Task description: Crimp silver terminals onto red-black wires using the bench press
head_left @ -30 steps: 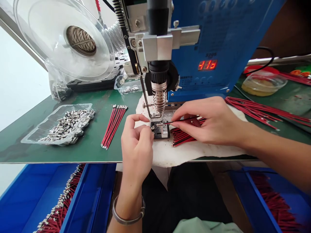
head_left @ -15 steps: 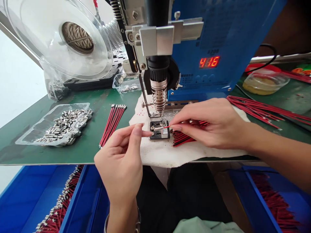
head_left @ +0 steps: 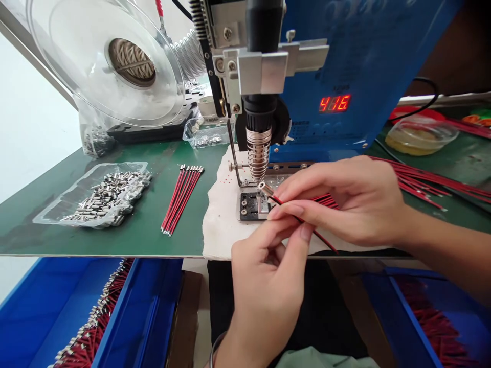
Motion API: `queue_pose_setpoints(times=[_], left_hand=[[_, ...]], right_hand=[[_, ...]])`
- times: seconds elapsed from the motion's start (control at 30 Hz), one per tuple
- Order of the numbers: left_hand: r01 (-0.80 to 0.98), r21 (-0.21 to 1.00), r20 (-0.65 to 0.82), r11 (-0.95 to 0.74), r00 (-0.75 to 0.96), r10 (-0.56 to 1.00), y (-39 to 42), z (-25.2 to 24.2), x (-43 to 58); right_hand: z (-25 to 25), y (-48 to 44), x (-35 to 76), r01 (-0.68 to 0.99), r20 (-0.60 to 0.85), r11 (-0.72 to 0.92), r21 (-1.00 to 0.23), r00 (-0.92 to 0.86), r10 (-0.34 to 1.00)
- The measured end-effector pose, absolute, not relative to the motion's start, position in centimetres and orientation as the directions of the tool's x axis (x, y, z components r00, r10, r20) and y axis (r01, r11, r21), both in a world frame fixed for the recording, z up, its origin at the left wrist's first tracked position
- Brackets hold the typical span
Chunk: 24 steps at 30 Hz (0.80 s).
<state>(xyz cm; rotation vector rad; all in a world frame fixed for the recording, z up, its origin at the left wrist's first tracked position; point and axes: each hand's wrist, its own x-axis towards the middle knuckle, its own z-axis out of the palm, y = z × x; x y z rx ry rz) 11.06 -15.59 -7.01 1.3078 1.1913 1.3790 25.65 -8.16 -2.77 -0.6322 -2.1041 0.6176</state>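
With closed fingertips of left hand and right hand, pinching a red-and-black wire with metal connector tilted up, near black fixture and spring-wrapped tool.

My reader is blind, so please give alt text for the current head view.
A right hand grips a red and black wire tipped with a metal cylinder, the left hand close against it, before a blue machine reading 416. At left, a green table holds a clear tray of metal pieces beside metal-tipped wires.
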Motion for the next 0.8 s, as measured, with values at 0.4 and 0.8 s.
queue_pose_setpoints(times=[0.4,0.8], left_hand=[[0.12,0.977,0.194,-0.176,-0.166,0.967,-16.5,-6.2,11.3],[0.537,0.833,0.41,-0.134,-0.436,0.801,-15.0,-5.1,5.3]], right_hand=[[-2.2,-8.0,25.6,0.264,0.564,0.819,-0.509,-0.617,0.549],[-2.2,-5.8,27.9,0.363,0.504,0.927,-0.099,-0.784,0.361]])
